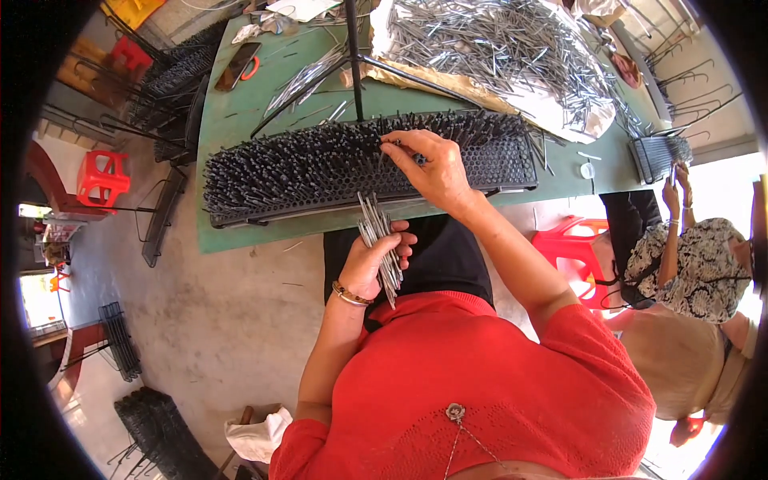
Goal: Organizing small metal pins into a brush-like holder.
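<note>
My left hand [374,260] is wrapped round a bundle of thin grey metal rods [374,220], below the near edge of the table. The rods stick out above and below my fist. Over the long black rack [488,166], my right hand [432,166] is closed, thumb and forefinger pinched together among its upright black-tipped pins [280,172]. Whatever sits between those fingertips is too small to make out. Pins crowd the rack's left and back, while bare holes show in its mesh at the right. A black metal frame [356,64] rises behind it.
Loose rods form a large pile [496,52] on paper across the green table [320,104]. A phone [238,66] and orange-handled scissors [251,69] lie at far left. To the right, a person [688,264] works at another rack [660,156]. Red stools [104,180] and black racks stand around.
</note>
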Action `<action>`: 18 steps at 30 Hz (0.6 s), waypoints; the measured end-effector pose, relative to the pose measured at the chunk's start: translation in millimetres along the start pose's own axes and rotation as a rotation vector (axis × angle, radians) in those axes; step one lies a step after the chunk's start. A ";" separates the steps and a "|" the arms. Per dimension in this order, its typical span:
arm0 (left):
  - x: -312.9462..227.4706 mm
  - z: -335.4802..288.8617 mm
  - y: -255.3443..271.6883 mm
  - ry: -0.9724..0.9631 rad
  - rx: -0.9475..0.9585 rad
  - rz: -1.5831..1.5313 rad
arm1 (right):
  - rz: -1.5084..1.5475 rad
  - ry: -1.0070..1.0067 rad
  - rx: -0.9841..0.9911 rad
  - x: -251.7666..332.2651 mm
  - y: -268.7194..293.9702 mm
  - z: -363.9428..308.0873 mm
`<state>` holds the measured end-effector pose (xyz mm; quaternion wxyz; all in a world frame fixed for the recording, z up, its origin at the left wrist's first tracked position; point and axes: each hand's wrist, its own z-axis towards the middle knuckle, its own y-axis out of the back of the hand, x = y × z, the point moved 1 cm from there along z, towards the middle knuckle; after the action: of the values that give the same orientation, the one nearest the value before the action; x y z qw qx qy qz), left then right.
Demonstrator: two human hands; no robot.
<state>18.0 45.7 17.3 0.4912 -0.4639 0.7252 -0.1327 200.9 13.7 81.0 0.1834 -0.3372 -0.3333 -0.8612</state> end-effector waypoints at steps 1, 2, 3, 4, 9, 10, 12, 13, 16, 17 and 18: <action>-0.3 0.2 0.6 0.001 0.003 -0.003 | -0.001 0.010 -0.023 1.2 -0.9 0.6; -0.5 0.1 1.0 0.002 0.006 -0.003 | -0.005 0.011 -0.023 2.5 -0.9 0.5; -0.5 -0.4 1.5 -0.004 0.000 -0.013 | -0.011 -0.016 -0.029 3.8 -0.2 0.0; -0.2 1.2 0.5 -0.008 0.003 -0.022 | -0.025 -0.043 -0.039 3.7 2.9 -0.1; -3.9 -2.2 -4.7 0.003 -0.005 -0.039 | -0.091 0.005 -0.078 8.6 1.4 -3.4; -3.8 -2.8 -5.2 0.011 -0.031 -0.038 | -0.103 0.020 -0.076 9.0 0.2 -5.0; -3.3 -2.1 -4.1 0.009 -0.012 -0.016 | -0.127 0.070 -0.121 4.1 -4.6 -7.3; -2.4 -4.5 -2.1 0.007 -0.018 -0.016 | -0.119 0.052 -0.110 4.2 -6.8 -8.9; -1.9 -4.9 0.2 0.005 -0.048 -0.009 | -0.067 0.017 0.040 3.8 -6.9 -9.0; -1.6 -4.7 0.3 -0.005 -0.018 -0.029 | -0.064 0.035 0.058 4.3 -6.4 -8.6; -1.9 -4.1 0.2 -0.017 0.008 -0.049 | -0.057 0.055 0.078 2.6 -5.5 -7.3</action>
<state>14.6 46.2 20.2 0.4956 -0.4807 0.7090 -0.1436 192.7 12.3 76.3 0.1808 -0.2965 -0.3708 -0.8613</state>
